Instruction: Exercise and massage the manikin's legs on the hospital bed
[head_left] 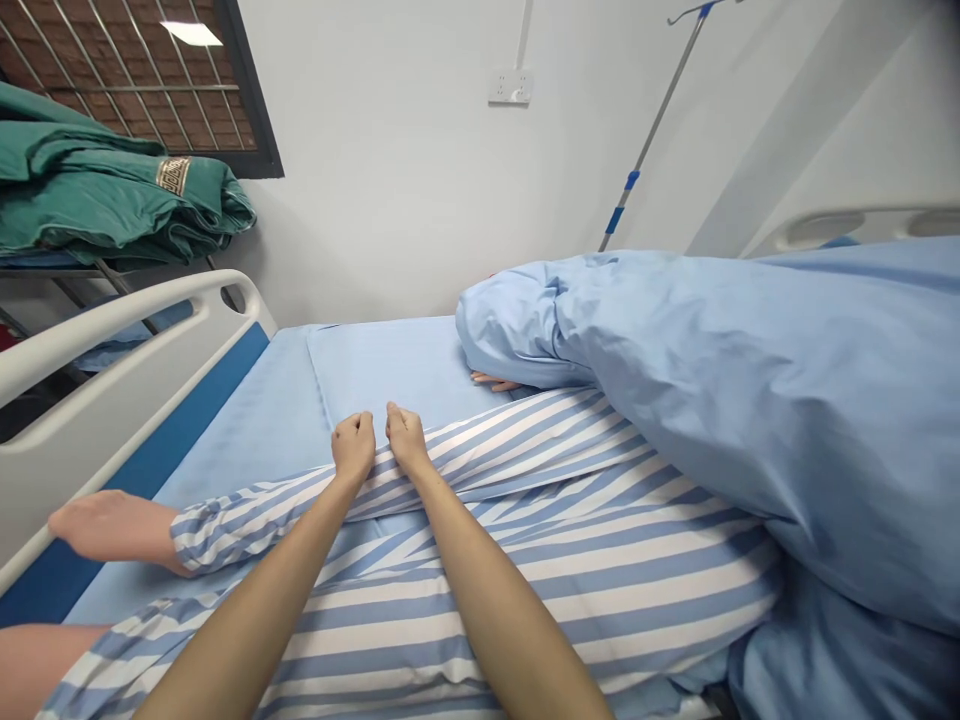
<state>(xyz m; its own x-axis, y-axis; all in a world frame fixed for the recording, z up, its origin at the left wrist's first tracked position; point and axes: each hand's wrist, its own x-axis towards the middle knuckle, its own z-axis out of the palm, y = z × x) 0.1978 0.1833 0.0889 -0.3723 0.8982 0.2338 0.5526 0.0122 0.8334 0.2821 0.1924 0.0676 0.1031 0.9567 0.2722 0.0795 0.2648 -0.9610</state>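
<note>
A figure in blue-and-white striped pyjamas (pixel 525 540) lies on a hospital bed with a light blue sheet (pixel 375 370). Both my hands rest side by side on the far edge of the striped trouser leg. My left hand (pixel 354 446) is closed with its fingers curled over the fabric. My right hand (pixel 406 436) is closed the same way, gripping the striped cloth. A bare foot (pixel 112 525) sticks out of the trouser cuff at the left. A light blue duvet (pixel 750 390) covers the rest of the figure on the right, with a fingertip (pixel 491 381) showing under its edge.
A white and blue bed rail (pixel 112 390) runs along the left side. Folded green bedding (pixel 112 195) is stacked on a rack behind it. An IV pole (pixel 649 135) leans by the white wall, with a socket (pixel 510 87) above. Another rail (pixel 847 225) shows at far right.
</note>
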